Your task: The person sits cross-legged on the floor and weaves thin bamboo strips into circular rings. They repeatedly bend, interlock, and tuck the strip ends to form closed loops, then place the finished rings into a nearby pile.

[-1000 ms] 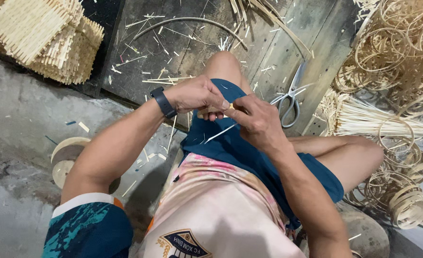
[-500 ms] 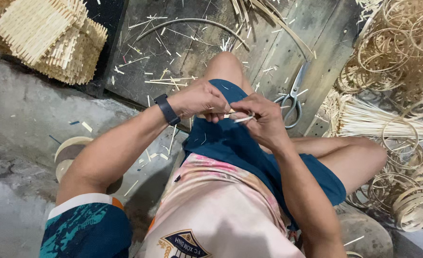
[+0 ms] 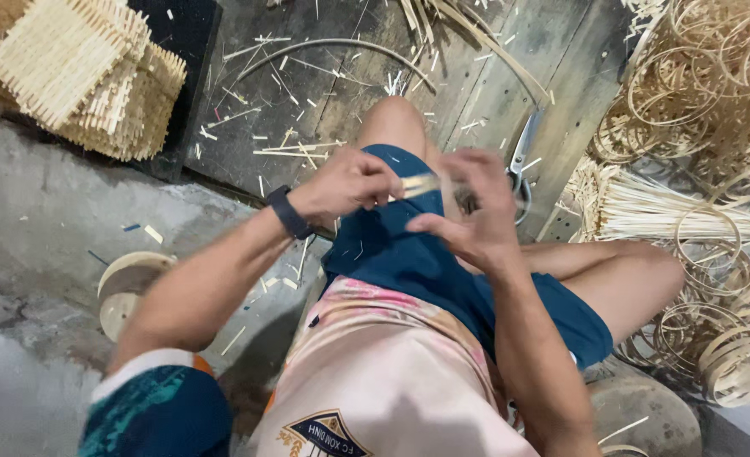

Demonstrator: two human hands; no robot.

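Head view, looking down over my lap. My left hand (image 3: 350, 182), with a black band at the wrist, has its fingers curled together and pinched on one end of a thin pale bamboo strip (image 3: 421, 184). The strip runs level from that pinch toward my right hand (image 3: 468, 211) and sits above my raised knee, over the blue shorts (image 3: 409, 254). My right hand is blurred; its fingers are spread and half bent around the far end of the strip, and I cannot tell whether they press on it or merely touch it.

Surroundings, same view. Metal scissors (image 3: 523, 156) lie on the dark wooden board (image 3: 324, 93) just behind the right hand, partly hidden by it. Short pale offcuts are scattered across the board, and a long bent cane (image 3: 341, 46) arcs over its upper part. A stack of square woven bamboo mats (image 3: 83, 76) rests at the upper left, on the edge of the board and the grey concrete floor (image 3: 36, 228). Round wooden discs (image 3: 129, 288) lie on the concrete beside my left forearm. At the right, a bundle of straight pale splints (image 3: 671, 211) lies near a heap of coiled bamboo rings (image 3: 705, 93), with more rings (image 3: 730, 355) beside my right thigh.
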